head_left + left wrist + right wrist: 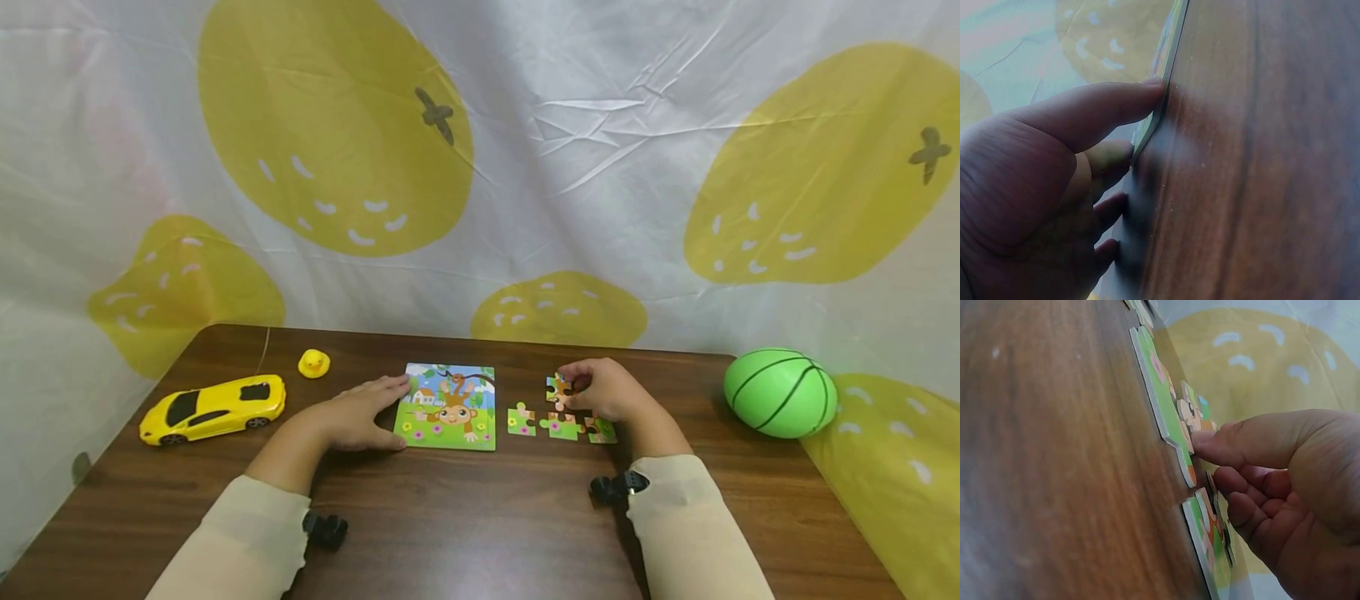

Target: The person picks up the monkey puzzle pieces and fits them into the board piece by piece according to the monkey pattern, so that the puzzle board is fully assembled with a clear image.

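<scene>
A square picture board (444,417) with a monkey hanging from a branch lies on the table. Along its left side rests my left hand (363,415), fingers extended; the left wrist view shows the thumb (1129,103) touching the board's edge. To the right, loose jigsaw pieces lie close together: a flowered piece (521,421), a middle piece (562,427) and a right piece (600,431) partly under the hand. Behind them my right hand (609,392) pinches a puzzle piece (557,390) with part of the monkey on it. Its fingers partly cover that piece.
A yellow toy car (213,410) and a small yellow rubber duck (313,363) are on the left of the brown table (450,525). A green ball (780,392) with black lines sits at the right edge. Behind hangs a white curtain (570,183) printed with yellow fruit.
</scene>
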Tool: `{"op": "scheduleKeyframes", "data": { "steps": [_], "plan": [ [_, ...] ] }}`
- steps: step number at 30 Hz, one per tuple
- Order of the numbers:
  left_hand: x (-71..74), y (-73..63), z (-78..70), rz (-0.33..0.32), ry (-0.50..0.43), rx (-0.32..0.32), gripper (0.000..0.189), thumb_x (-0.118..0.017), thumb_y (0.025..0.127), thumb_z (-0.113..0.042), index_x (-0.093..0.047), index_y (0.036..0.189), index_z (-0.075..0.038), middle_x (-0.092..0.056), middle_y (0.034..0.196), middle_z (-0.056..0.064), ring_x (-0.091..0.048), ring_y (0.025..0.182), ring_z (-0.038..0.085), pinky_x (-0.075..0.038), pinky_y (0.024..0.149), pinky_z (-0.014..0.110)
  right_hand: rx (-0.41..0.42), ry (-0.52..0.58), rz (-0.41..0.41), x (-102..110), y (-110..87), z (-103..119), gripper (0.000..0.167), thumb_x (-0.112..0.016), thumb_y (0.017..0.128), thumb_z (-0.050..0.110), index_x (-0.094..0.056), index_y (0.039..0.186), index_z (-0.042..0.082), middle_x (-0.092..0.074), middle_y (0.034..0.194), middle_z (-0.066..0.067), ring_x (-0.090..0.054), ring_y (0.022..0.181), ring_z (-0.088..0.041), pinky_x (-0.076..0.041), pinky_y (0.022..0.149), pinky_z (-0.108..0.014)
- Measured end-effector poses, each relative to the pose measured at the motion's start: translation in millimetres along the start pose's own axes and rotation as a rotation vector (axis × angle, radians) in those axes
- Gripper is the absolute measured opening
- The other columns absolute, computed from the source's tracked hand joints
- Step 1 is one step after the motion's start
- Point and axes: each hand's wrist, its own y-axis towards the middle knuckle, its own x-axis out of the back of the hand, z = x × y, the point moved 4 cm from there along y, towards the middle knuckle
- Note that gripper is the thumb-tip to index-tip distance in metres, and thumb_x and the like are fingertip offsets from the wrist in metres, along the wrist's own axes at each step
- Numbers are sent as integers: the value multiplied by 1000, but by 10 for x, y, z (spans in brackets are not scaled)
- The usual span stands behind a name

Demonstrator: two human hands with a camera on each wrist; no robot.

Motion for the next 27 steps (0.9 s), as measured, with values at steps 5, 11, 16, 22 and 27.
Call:
{"op": "scheduleKeyframes", "data": {
  "steps": [5, 11, 16, 22, 27],
  "plan": [
    [-1, 2, -2, 2, 3, -8, 98, -78, 93, -50, -30, 171, -14, -22, 181, 10, -17, 168, 42, -17, 132, 70, 34, -35, -9, -6, -12, 32, 54, -83, 92, 13, -68, 145, 11, -69, 121, -14, -62, 107, -27, -58, 70, -31],
    [3, -1, -14, 3, 5, -14, 98, -78, 93, -50, -30, 170, -13, -22, 181, 11, -16, 168, 42, -17, 133, 69, 34, -24, -23, -13, -3, 54, 56, -84, 91, 12, -67, 145, 11, -72, 123, -12, -66, 114, -27, -59, 80, -33],
    [-1, -2, -13, 4, 5, -9, 98, -78, 94, -50, -29, 171, -14, -21, 181, 11, -16, 168, 42, -17, 132, 70, 48, -9, -47, -4, -2, 77, 56, -85, 89, 9, -69, 142, 8, -70, 119, -12, -67, 110, -25, -59, 79, -31],
    [0, -8, -13, -1, 6, -3, 98, -78, 94, -50, -29, 171, -14, -21, 181, 11, -16, 168, 42, -17, 132, 70, 60, 28, -84, 13, -6, 92, 47, -84, 91, 10, -72, 136, 8, -67, 112, -11, -63, 100, -23, -57, 73, -30],
    [4, -19, -25, -4, 9, 1, 98, -78, 93, -50, -29, 171, -14, -21, 181, 11, -17, 168, 42, -17, 132, 70, 56, 33, -107, 22, 9, 80, 44, -83, 93, 11, -72, 136, 11, -69, 114, -9, -63, 102, -23, -56, 81, -33]
  ]
}}
